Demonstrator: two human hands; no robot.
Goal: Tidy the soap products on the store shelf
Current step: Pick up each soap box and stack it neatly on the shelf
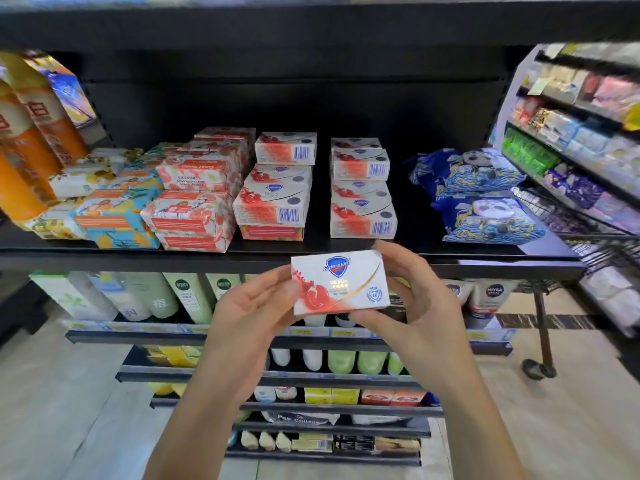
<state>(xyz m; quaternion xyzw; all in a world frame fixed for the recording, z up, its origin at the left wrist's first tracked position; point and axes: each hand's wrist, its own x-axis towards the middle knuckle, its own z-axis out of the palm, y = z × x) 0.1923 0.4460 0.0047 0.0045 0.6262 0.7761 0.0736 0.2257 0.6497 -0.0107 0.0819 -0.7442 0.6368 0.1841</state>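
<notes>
A white and red Safeguard soap box point(341, 285) is held face-up in front of the black shelf edge point(138, 256). My left hand point(252, 313) pinches its left end and my right hand point(415, 306) grips its right end. Behind it on the shelf stand two stacks of the same boxes, one in the middle point(277, 199) and one to its right point(362, 192). Paper-wrapped soap bars in red point(194, 202) and in blue and orange point(117, 216) are piled unevenly to the left.
Orange bags point(31, 140) lean at the far left of the shelf. Blue panda packs point(485, 199) lie at its right. A side rack of small goods point(581, 140) and a wire basket point(595, 237) stand at the right. Lower shelves hold bottles and tubes.
</notes>
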